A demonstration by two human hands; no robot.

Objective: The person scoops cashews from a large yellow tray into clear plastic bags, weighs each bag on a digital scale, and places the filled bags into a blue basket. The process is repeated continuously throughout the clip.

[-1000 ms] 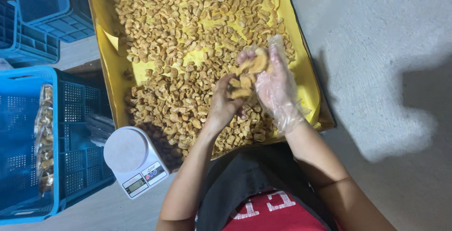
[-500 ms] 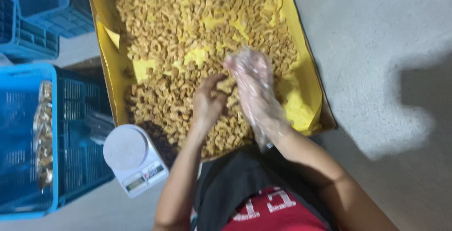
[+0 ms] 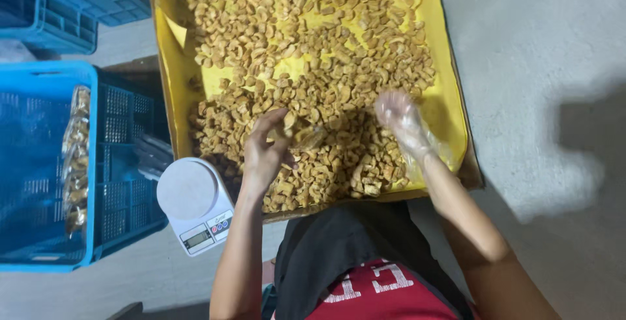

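Grey concrete floor (image 3: 541, 65) spreads under everything we see, and on it lies a big shallow box lined with yellow sheet (image 3: 443, 108), heaped with small golden-brown fried snack pieces (image 3: 306, 46).

Our left hand (image 3: 264, 153) is bare and rests on the pile near the box's front edge. Its fingers (image 3: 274, 121) are curled loosely, half open, around a few pieces and what looks like a bit of clear plastic; we cannot tell how firmly it grips. Our right hand (image 3: 401, 121) wears a thin clear plastic glove and is blurred, lying flat and spread on the pieces towards the box's right wall. It clasps nothing that we can make out.

We count two hands, one lined box, one scale and three blue crates. The snack pieces are too many to count.

Both forearms reach up from the bottom of the view over a dark cloth on our lap (image 3: 345, 248), the left arm nearly straight, the right one angled inward from the right.

Just left of the box's front corner stands a white digital kitchen scale (image 3: 194, 204). Left of that is a blue plastic crate (image 3: 45, 170) holding a clear bag of snacks (image 3: 77, 157). Two more blue crates (image 3: 72, 0) stand beyond the box's far left corner.
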